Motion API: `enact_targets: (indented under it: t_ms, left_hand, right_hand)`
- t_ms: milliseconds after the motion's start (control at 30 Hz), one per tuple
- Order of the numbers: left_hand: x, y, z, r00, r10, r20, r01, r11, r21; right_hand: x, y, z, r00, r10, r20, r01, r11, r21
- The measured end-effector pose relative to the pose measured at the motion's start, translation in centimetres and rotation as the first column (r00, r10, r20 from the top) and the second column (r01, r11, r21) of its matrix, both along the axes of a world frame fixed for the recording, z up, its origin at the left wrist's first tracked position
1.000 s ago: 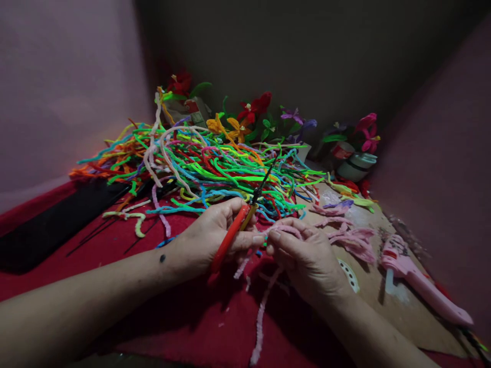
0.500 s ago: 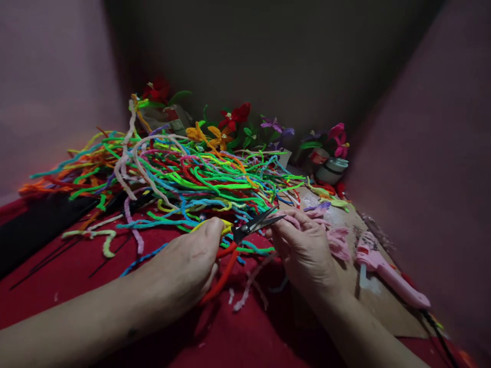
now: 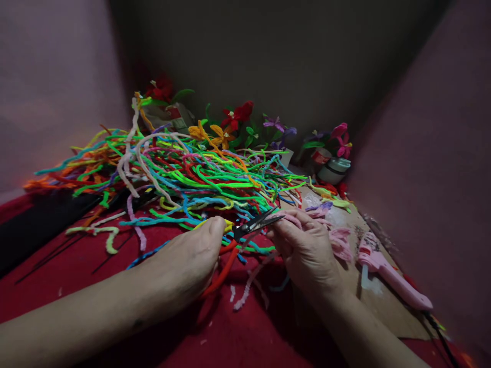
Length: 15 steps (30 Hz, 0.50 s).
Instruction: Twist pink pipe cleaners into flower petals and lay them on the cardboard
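My left hand (image 3: 199, 255) is closed around the red handles of a pair of scissors (image 3: 242, 232), whose dark blades stand slightly apart and point right. Between the pinched fingers of my right hand (image 3: 307, 250) is a pink pipe cleaner (image 3: 289, 219), bent into a loop. The blade tips reach the pink piece at my right fingertips; whether they touch it I cannot tell. Loose pink strands (image 3: 245, 296) lie on the red cloth below my hands. Right beside my right hand, a pink looped pipe-cleaner piece (image 3: 340, 244) rests on the cardboard.
A large heap of coloured pipe cleaners (image 3: 207, 174) spreads behind my hands. Pipe-cleaner flowers (image 3: 222, 135) stand along the back, near a pale jar (image 3: 334, 169). On the right, a pink glue gun (image 3: 391, 273) with a black cord lies on a cardboard sheet (image 3: 387, 317).
The view has shifted very slightly. Both hands keep nearly the same place and grip, and the scissor blades look a little closer together.
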<state>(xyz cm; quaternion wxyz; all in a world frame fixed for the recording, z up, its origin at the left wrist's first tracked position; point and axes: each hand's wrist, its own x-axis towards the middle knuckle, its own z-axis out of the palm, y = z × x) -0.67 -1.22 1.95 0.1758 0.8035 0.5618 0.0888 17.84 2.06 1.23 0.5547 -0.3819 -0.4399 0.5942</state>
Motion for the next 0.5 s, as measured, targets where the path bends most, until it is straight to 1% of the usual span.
enact_targets:
  t_ms: [100, 233, 367, 500]
  left_hand:
    - [-0.01, -0.05, 0.36, 1.000, 0.000, 0.018, 0.001, 1.000, -0.011]
    - [0.06, 0.09, 0.21, 1.000, -0.004, -0.007, 0.003, 1.000, -0.017]
    - [0.19, 0.12, 0.04, 0.999, 0.032, 0.014, -0.032, 0.999, -0.017]
    - [0.31, 0.03, 0.25, 0.996, 0.079, 0.034, -0.077, 0.996, -0.053]
  right_hand:
    - [0.02, -0.10, 0.13, 1.000, 0.024, -0.009, -0.024, 1.000, -0.007]
    - [0.04, -0.12, 0.31, 0.999, 0.040, 0.001, -0.040, 0.999, -0.014]
    - [-0.04, -0.12, 0.44, 0.999, 0.036, -0.024, -0.036, 0.999, -0.030]
    - [-0.23, -0.22, 0.61, 0.999, 0.017, -0.035, -0.019, 0.999, -0.051]
